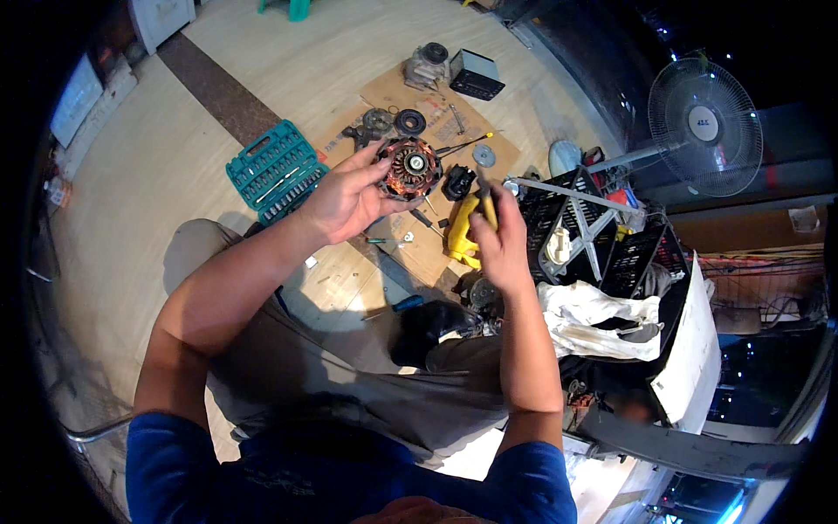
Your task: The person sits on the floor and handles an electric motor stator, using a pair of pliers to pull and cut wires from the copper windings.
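Observation:
My left hand [345, 199] grips a round alternator part [408, 168] by its left and lower rim. Copper windings ring its inside, and a bearing sits at the centre. To the right, my right hand [504, 236] is closed around pliers [487, 199] with yellow handles. Their dark jaws point up and away from me, apart from the alternator part. Just left of this hand, a yellow object [463, 234] stands or lies on the cardboard; its kind is unclear. A black part [458, 182] lies between the two hands.
Brown cardboard [384, 87] carries dark ring parts, a metal housing [427, 67] and a boxy black device [477, 74]. An open green socket set [275, 170] lies left. At right are black crates [559, 218], a white cloth [602, 319] and a fan [704, 125].

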The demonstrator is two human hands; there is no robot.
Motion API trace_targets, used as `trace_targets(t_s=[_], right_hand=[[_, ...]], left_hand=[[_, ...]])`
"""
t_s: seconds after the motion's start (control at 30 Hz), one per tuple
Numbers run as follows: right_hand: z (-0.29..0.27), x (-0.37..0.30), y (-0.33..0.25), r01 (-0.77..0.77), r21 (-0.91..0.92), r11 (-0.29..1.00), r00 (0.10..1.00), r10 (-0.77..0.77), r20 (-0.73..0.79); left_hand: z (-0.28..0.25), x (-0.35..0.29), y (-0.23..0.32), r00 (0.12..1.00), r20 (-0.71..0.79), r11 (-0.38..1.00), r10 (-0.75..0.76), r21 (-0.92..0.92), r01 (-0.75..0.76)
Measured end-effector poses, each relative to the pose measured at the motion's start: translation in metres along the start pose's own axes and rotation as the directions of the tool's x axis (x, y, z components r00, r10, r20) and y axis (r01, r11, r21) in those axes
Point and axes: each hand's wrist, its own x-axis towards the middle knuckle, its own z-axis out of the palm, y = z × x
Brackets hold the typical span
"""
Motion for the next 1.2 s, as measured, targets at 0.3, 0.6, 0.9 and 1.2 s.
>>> trace_targets(t_s=[0.3, 0.6, 0.9, 1.2], right_hand=[[0.015, -0.025, -0.038, 0.195, -0.474, 0.859, 0.962, -0.26, -0.077], [0.023, -0.024, -0.033, 0.227, -0.578, 0.784, 0.954, -0.298, -0.03], [0.026, -0.023, -0.036, 0.242, -0.614, 0.751, 0.945, -0.327, -0.028], [0.027, -0.024, -0.036, 0.243, -0.613, 0.752, 0.945, -0.326, -0.025]], left_hand=[[-0.015, -0.011, -0.008, 0.994, 0.02, 0.991, -0.111, -0.069, 0.112], [-0.016, -0.013, -0.016, 0.995, 0.102, 0.997, 0.014, 0.08, -0.022], [-0.011, -0.012, -0.015, 0.988, 0.156, 0.99, 0.015, 0.133, -0.036], [-0.016, -0.012, -0.016, 0.986, 0.166, 0.992, 0.024, 0.118, -0.044]])
